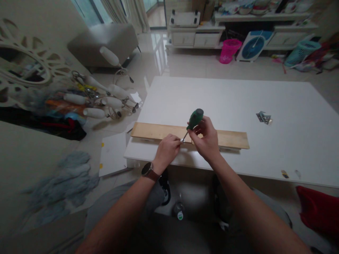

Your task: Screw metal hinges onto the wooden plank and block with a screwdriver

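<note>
Head view: right fingers (207, 124) hold green screwdriver (195, 119), left fingers (176, 139) pinch small metal piece (182, 140) against plank (156, 132) (screwing, I judge); next turn needs steady alignment.

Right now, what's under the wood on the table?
Under the wood, pale edges show near both ends, over the white table. The left hand and right hand hide parts of the near side; the wood covers the rest.
</note>
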Demonstrator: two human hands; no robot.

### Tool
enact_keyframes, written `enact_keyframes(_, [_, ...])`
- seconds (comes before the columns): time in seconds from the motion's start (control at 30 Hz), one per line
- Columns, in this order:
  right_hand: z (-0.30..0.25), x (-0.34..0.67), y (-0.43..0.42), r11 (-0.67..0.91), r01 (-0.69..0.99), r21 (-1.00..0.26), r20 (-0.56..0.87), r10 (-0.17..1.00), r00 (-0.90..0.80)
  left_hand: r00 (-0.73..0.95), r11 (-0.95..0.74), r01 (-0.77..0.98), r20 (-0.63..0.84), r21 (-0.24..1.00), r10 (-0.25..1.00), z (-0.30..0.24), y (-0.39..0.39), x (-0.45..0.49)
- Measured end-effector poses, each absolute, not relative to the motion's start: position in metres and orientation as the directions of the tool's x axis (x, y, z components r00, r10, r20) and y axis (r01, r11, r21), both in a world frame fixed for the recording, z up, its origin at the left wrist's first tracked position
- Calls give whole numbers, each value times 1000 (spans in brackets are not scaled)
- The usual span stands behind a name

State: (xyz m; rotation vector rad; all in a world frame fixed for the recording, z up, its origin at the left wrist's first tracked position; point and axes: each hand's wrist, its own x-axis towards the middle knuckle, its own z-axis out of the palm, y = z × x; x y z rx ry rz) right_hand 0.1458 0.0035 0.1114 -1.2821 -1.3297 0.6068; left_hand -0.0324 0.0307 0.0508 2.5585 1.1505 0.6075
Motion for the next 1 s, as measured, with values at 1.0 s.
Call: enact_keyframes(1.0, [118, 145, 2, 237, 364, -901, 330, 918, 219, 600, -640, 664, 235, 386, 764, 54, 30, -33])
